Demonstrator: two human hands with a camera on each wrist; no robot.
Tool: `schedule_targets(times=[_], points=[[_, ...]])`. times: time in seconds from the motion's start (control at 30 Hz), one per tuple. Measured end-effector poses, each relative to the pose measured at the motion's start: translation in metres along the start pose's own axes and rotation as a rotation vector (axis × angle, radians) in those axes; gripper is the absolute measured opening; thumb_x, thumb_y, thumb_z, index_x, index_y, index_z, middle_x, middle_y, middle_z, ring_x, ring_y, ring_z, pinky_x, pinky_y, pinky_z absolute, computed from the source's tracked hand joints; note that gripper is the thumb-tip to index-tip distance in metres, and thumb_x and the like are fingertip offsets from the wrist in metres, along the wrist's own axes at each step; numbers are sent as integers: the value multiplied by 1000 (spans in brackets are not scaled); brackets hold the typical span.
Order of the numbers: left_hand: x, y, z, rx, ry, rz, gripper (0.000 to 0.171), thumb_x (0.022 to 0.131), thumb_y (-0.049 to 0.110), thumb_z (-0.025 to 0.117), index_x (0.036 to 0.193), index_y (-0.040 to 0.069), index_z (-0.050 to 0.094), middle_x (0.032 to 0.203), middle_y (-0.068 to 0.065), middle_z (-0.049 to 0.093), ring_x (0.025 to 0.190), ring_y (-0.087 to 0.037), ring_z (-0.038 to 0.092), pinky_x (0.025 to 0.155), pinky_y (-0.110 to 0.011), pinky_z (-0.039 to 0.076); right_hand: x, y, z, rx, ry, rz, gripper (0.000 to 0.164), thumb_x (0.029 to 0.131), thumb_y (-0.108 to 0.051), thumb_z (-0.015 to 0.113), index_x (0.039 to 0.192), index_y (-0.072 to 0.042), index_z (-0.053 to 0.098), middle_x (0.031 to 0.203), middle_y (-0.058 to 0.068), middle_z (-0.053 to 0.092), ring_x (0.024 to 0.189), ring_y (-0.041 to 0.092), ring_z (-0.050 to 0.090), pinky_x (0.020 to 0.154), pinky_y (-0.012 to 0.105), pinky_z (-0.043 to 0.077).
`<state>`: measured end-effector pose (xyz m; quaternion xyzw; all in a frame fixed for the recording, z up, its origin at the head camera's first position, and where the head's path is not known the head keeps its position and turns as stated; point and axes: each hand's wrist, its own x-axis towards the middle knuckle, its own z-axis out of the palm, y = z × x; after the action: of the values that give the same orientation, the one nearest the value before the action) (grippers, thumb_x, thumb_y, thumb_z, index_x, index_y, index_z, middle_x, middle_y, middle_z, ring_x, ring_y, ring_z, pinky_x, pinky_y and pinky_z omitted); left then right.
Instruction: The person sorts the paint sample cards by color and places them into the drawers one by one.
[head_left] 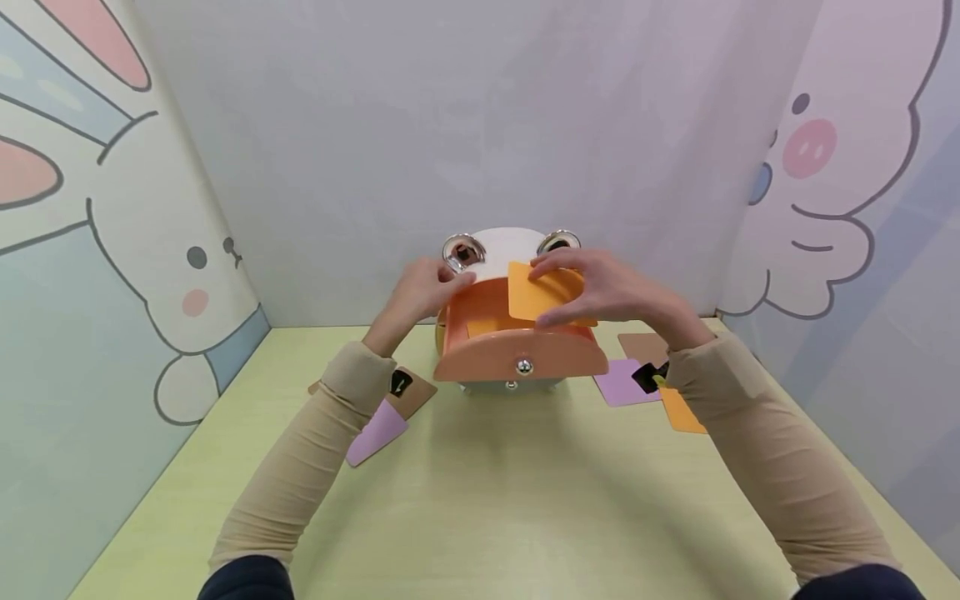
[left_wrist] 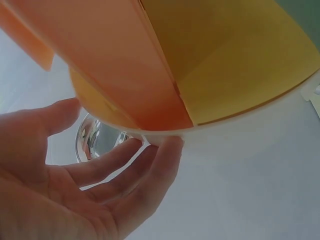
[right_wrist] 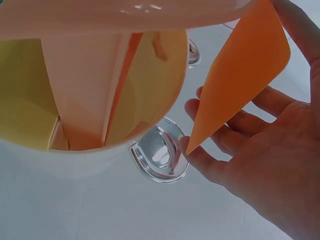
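A rounded white box (head_left: 510, 246) with two shiny silver domes on top stands against the back wall. Its coral-orange drawer (head_left: 480, 358), with a silver knob (head_left: 524, 367), is pulled out toward me. My left hand (head_left: 422, 292) holds the box's upper left side, thumb at the edge and fingers beside the left dome (head_left: 462, 250). Over the drawer's right part, my right hand (head_left: 615, 287) holds a square orange card (right_wrist: 240, 75) between thumb and fingers, tilted. Inside the drawer lies another orange piece (head_left: 483, 327), partly hidden by the drawer front.
On the pale yellow-green table (head_left: 517, 500), a brown card (head_left: 415, 390) and a purple card (head_left: 377, 433) lie on the left. To the right are a purple card (head_left: 621, 387), a brown card (head_left: 641, 343) and an orange card (head_left: 682, 414), partly under my right forearm. Cartoon-printed walls enclose the sides.
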<state>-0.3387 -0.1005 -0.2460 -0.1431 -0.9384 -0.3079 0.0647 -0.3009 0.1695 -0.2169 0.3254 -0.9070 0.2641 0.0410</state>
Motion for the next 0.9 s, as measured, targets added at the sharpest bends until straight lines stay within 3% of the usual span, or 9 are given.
schedule_targets(times=[0.9], points=[[1, 1, 0, -6, -23, -41, 42, 95, 45, 56, 79, 8, 64, 60, 1, 43, 59, -16, 42, 51, -24, 33, 9, -6, 9, 31, -30, -46, 53, 72, -36, 85, 119, -22, 64, 144, 2, 49, 135, 25, 42, 111, 50, 35]])
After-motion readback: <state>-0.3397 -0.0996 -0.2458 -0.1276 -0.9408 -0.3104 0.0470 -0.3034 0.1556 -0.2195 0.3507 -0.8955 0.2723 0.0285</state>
